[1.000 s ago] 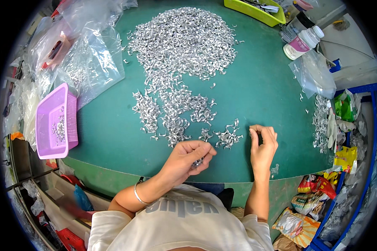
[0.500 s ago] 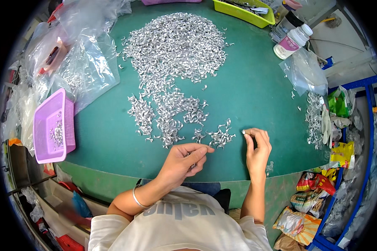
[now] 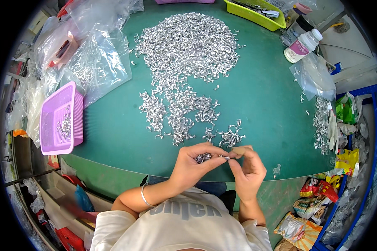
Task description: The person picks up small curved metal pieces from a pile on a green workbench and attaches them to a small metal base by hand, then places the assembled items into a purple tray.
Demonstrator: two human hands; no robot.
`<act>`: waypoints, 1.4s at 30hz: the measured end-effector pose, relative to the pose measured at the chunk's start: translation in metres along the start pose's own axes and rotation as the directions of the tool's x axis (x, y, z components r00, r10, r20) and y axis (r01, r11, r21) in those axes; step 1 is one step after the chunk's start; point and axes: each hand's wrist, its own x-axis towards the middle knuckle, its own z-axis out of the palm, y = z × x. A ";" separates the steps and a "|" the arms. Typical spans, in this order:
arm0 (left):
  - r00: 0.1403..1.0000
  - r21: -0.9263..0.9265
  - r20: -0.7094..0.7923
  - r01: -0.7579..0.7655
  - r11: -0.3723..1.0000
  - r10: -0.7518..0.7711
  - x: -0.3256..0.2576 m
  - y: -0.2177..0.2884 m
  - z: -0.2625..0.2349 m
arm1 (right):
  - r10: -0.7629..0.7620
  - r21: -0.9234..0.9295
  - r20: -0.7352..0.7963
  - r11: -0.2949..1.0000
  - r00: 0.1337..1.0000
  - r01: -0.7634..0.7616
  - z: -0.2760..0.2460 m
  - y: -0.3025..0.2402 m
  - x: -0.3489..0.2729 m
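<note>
My left hand [image 3: 195, 161] is closed round several small curved silvery metal pieces [image 3: 203, 157], which show between its curled fingers and thumb. One more small metal piece [image 3: 226, 157] is pinched at its fingertips. Closed in a pinch, my right hand [image 3: 248, 169] meets the left at that piece; its fingertips hide most of what it grips. Just beyond both hands lies a little cluster of the same curved pieces [image 3: 231, 136]. Farther off, a large heap of them [image 3: 188, 44] spreads over the green tabletop [image 3: 272, 104], trailing toward me in smaller piles.
A purple basket [image 3: 77, 121] with some metal pieces stands at the left, beside clear plastic bags [image 3: 100, 62]. At the far right are a yellow-green tray [image 3: 255, 16] and a white bottle [image 3: 301, 46]. More pieces [image 3: 321, 125] lie along the right edge near a glove [image 3: 332, 129].
My right hand has moved left from the bare tabletop to the fingertips of my left hand. The left hand's grip has opened slightly, showing the metal pieces inside. The whole view has shifted a little.
</note>
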 end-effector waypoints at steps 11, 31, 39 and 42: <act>1.000 -0.091 0.015 0.004 0.996 -0.002 -0.007 -0.001 -0.003 | -0.203 -0.193 0.054 0.959 0.978 0.210 0.000 -0.007 -0.001; 0.997 -0.124 0.068 -0.031 0.992 0.040 -0.007 -0.001 -0.008 | -0.284 -0.274 0.079 0.915 0.955 0.295 0.001 -0.012 -0.002; 0.865 -0.496 0.391 0.485 0.720 -0.314 -0.002 -0.007 -0.013 | 0.145 0.120 0.124 0.980 0.982 -0.160 -0.004 0.002 -0.008; 0.768 -0.565 0.495 0.640 0.521 -0.407 0.006 -0.013 -0.017 | 0.212 -0.008 0.003 0.977 0.977 -0.212 -0.024 0.020 -0.005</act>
